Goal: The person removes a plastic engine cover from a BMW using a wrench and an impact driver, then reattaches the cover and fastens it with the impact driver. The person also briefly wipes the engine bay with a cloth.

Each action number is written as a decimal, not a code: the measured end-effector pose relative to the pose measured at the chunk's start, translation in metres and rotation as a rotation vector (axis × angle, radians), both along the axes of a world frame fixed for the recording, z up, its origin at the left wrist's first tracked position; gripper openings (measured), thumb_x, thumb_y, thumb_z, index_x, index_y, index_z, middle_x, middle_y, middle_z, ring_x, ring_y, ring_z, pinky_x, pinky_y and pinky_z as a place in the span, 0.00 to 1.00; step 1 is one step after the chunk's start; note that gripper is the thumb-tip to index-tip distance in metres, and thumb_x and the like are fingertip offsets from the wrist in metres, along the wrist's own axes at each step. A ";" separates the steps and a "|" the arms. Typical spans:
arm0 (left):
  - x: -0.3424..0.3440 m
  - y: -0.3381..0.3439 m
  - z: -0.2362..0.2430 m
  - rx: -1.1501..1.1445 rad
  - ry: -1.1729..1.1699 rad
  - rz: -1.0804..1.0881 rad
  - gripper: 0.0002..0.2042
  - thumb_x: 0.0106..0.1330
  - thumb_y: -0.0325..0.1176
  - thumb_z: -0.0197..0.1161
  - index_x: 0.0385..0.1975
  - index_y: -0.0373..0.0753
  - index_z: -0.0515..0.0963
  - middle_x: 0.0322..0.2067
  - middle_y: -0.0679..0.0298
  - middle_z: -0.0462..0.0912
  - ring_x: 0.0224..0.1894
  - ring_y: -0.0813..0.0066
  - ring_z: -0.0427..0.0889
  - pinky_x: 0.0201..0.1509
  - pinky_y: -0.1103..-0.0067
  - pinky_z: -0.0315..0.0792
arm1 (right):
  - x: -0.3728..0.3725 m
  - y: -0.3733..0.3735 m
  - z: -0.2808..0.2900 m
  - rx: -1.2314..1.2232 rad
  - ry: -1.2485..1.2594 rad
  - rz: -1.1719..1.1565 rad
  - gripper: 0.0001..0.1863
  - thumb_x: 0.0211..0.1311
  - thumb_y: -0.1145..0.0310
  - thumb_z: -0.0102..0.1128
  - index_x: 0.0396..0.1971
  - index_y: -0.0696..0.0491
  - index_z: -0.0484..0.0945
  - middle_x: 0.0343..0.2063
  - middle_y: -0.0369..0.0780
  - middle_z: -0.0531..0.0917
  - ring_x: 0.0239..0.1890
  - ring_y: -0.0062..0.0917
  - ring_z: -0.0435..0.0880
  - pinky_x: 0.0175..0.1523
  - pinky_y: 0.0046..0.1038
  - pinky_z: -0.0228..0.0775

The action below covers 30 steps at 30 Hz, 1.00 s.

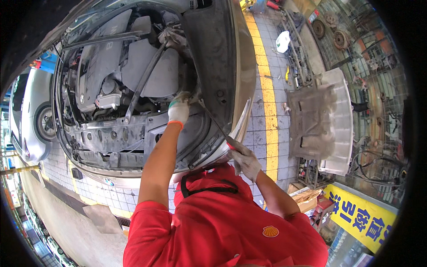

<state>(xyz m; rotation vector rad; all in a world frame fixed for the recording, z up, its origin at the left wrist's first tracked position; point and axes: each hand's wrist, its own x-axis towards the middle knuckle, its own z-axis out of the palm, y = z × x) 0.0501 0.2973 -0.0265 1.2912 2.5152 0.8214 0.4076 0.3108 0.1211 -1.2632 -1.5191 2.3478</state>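
My left hand point(179, 110), in a pale work glove with an orange cuff, reaches into the near right corner of a car's engine bay. Its fingers are blurred and partly lost among the parts there, so their grip cannot be made out. My right hand point(245, 162), gloved too, is closed round the red handle of a long tool with a thin dark shaft point(215, 121). The shaft slants over the fender edge, and its far end lies close to my left fingers. Beside my left hand are a dark engine cover point(160, 73) and a diagonal strut point(147, 79).
The bronze-coloured fender point(244, 53) borders the bay on the right. A large, dirty bumper-like panel point(336, 122) stands beyond a yellow floor line point(270, 120). On the tiled floor is a white jug point(283, 42). A silver car point(33, 115) is at left.
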 end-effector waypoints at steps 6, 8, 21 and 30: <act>-0.003 0.032 0.019 -0.378 0.174 -0.203 0.17 0.67 0.25 0.53 0.52 0.46 0.82 0.52 0.51 0.85 0.57 0.52 0.83 0.59 0.65 0.78 | -0.045 0.001 0.009 0.053 -0.003 -0.010 0.39 0.66 0.60 0.67 0.74 0.57 0.66 0.30 0.37 0.81 0.19 0.18 0.76 0.28 0.22 0.71; -0.013 0.030 0.016 -0.389 0.179 -0.300 0.16 0.67 0.26 0.54 0.51 0.45 0.83 0.52 0.53 0.84 0.57 0.52 0.83 0.59 0.63 0.79 | -0.060 -0.002 0.026 -0.024 -0.010 -0.099 0.36 0.63 0.62 0.67 0.71 0.56 0.69 0.29 0.35 0.79 0.20 0.17 0.73 0.27 0.22 0.68; -0.021 0.048 0.026 -0.623 0.191 -0.414 0.14 0.68 0.32 0.57 0.45 0.45 0.90 0.50 0.56 0.89 0.53 0.53 0.88 0.53 0.61 0.83 | -0.161 0.044 0.080 -0.196 -0.335 -0.324 0.07 0.59 0.72 0.64 0.25 0.58 0.78 0.16 0.39 0.74 0.12 0.23 0.64 0.18 0.31 0.59; -0.045 0.034 0.028 -0.596 0.143 -0.590 0.14 0.69 0.32 0.55 0.43 0.42 0.89 0.51 0.55 0.88 0.55 0.52 0.87 0.56 0.60 0.81 | -0.185 -0.037 0.021 0.345 -0.423 -0.372 0.23 0.71 0.66 0.58 0.62 0.59 0.76 0.45 0.48 0.88 0.41 0.39 0.90 0.41 0.43 0.85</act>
